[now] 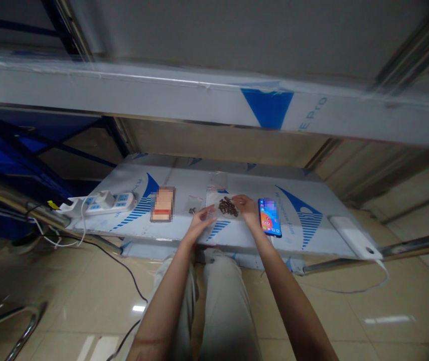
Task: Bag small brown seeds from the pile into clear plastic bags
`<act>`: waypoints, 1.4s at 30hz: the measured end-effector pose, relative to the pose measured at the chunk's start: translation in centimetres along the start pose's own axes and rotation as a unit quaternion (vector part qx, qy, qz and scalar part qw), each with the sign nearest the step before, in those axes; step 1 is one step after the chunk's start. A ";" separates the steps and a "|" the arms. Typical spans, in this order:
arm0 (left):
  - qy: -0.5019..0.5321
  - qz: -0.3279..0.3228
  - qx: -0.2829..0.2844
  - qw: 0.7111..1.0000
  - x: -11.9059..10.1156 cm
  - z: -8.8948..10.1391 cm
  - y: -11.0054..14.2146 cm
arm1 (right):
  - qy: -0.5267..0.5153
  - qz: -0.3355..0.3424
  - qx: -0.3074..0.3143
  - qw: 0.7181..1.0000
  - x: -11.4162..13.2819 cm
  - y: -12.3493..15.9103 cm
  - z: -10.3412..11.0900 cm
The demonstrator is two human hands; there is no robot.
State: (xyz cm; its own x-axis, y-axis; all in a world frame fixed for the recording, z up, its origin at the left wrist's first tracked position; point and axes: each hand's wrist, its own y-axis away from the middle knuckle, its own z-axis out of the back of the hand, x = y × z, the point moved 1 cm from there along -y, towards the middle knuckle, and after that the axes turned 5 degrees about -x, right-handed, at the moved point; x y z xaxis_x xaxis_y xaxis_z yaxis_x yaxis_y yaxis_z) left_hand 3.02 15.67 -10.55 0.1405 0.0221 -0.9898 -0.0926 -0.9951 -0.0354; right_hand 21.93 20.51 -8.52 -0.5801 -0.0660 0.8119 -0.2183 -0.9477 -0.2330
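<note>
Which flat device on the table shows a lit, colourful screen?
The smartphone just right of the right hand: its screen is lit in colours, while the white flat device at the right corner of the table shows only a white face.

I'm working in what looks like a utilitarian workroom: a film-wrapped steel desk (184, 183) sits beneath a matching steel shelf (124, 85) at 12 o'clock, with a power strip (109, 203) at 9 o'clock and glossy floor tiles (86, 296) at 8 o'clock.

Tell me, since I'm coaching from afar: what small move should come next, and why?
Probably bring the left hand in toward the brown pieces: its fingertips stop short of the pile, while the right hand already sits at the pile's edge on the clear bag.
</note>
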 end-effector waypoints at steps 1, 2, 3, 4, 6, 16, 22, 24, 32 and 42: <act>0.004 0.001 0.001 1.000 0.1 -0.1 0.0 | -0.033 0.016 0.017 0.999 0.9 0.6 -0.5; 0.009 0.001 0.002 1.000 0.1 -0.1 0.0 | -0.047 0.030 0.038 0.998 1.8 1.3 -1.0; 0.012 0.000 0.002 1.000 0.2 -0.2 0.0 | -0.043 0.048 0.061 0.996 2.6 1.9 -1.3; 0.017 -0.002 0.003 1.000 0.2 -0.2 0.0 | -0.026 0.068 0.078 0.994 3.2 2.3 -1.6; 0.025 -0.003 0.006 1.000 0.2 -0.2 0.0 | 0.024 0.094 0.069 0.993 3.5 2.7 -1.5; 0.030 0.001 -0.004 1.000 0.1 0.3 0.0 | 0.319 -0.077 0.066 0.942 -3.0 -1.2 0.2; 0.028 0.013 -0.008 1.000 0.3 0.6 -0.1 | 0.267 -0.069 0.043 0.960 -3.1 -1.6 0.2; 0.022 0.010 -0.005 1.000 0.3 0.6 -0.2 | 0.174 -0.051 0.025 0.983 -2.4 -1.4 0.2; 0.061 0.017 0.009 0.998 0.2 0.0 0.1 | -0.114 0.063 0.123 0.984 2.3 1.8 -3.4; 0.120 0.008 -0.097 0.988 1.1 2.8 -0.7 | 0.023 0.099 -0.030 0.994 -1.1 5.2 -2.8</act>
State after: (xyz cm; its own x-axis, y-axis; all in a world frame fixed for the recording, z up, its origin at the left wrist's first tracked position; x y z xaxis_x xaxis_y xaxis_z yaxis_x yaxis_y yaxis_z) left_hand 0.47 16.68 -11.99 0.3724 0.0063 -0.9280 0.0911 -0.9954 0.0299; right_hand 19.23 16.49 -12.17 -0.6507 -0.2344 0.7223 -0.1415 -0.8971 -0.4186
